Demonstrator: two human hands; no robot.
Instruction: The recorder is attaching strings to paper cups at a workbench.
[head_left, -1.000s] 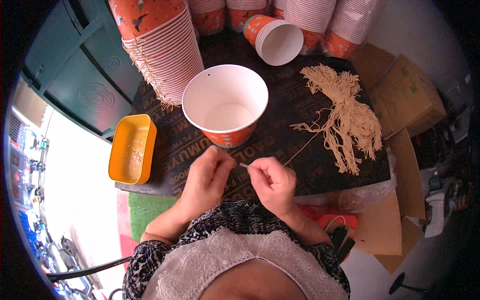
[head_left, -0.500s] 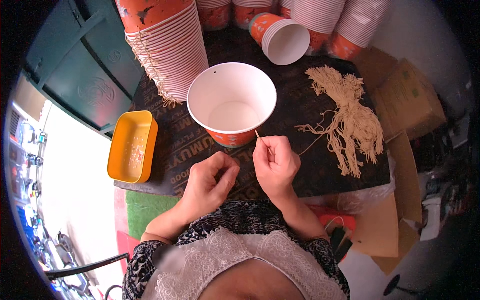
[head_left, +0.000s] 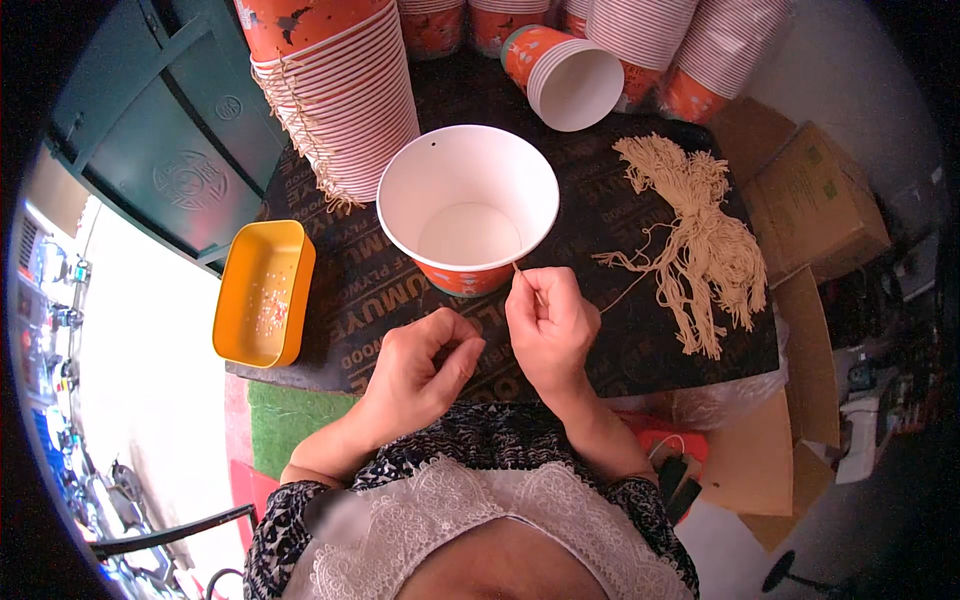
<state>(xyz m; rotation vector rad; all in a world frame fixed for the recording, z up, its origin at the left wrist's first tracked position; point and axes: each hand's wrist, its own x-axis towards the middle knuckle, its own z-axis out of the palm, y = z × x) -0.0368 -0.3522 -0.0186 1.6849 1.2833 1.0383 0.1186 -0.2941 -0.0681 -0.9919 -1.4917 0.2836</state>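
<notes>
A paper bucket [head_left: 468,190], white inside and orange outside, stands upright in front of me with a small dark hole near its far left rim. My right hand [head_left: 547,318] pinches a beige string [head_left: 517,267], its short end pointing up by the bucket's near rim. Whether that end touches the rim I cannot tell. From behind the same hand a strand runs towards the loose bundle of beige strings [head_left: 705,240] on the right. Left of it, my left hand [head_left: 425,362] is closed with the fingers curled; what they hold, if anything, is hidden.
A tall stack of orange buckets [head_left: 345,110], strings hanging along its side, stands at the back left of the dark tabletop [head_left: 620,340]. A yellow tray [head_left: 230,300] with small bits inside sits at the left. Several nested buckets [head_left: 575,88] lie behind; cardboard boxes [head_left: 815,195] are at the right.
My right hand has risen slightly, bringing the string's end closer to the bucket's near rim. My left hand has barely shifted, and the view has moved a little.
</notes>
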